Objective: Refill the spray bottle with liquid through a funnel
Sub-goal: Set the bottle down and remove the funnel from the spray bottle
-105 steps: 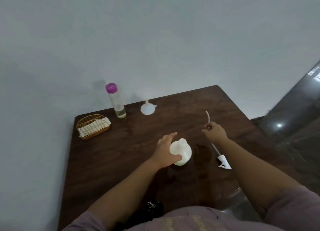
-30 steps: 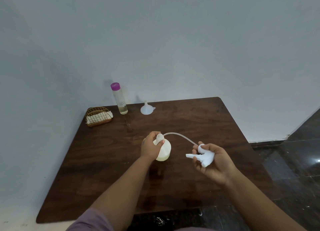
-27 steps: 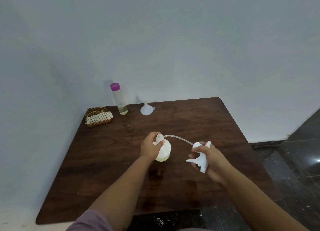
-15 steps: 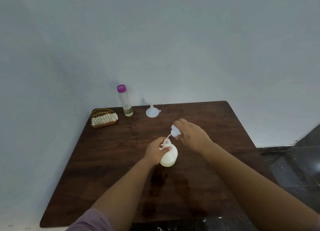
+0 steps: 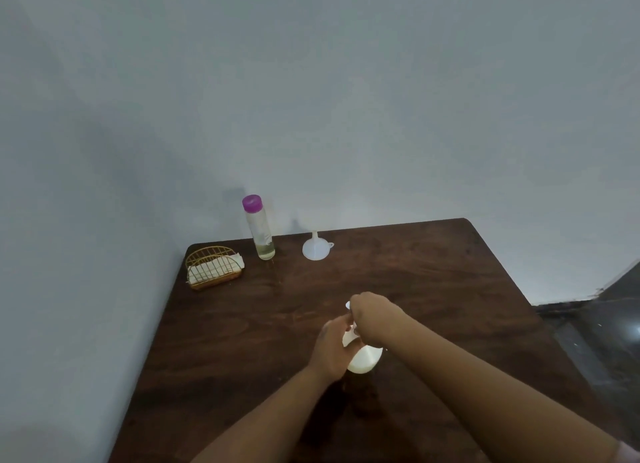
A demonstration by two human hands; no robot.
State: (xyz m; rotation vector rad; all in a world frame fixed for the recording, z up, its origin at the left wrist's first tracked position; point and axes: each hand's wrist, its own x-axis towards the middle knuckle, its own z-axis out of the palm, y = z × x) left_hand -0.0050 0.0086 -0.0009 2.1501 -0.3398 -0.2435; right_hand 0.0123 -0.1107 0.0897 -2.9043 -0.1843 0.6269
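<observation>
The right hand (image 5: 372, 320) now sits directly over the neck of the spray bottle (image 5: 363, 358), fingers curled around the white spray head (image 5: 349, 306), of which only a sliver shows past the knuckles; half a second ago that hand was higher and further back, with the dip tube still arcing visibly down into the bottle, and a second ago it held the spray head well off to the right. The tube can no longer be seen. The left hand (image 5: 332, 350) keeps its grip around the bottle's upper body, the bottle standing upright on the dark wooden table (image 5: 450, 289) near its middle. The white funnel (image 5: 316, 249) rests upside down by the far edge, unmoved, just beside the clear purple-capped bottle (image 5: 259, 228), with the gold wire napkin holder (image 5: 213, 268) at the far left corner.
</observation>
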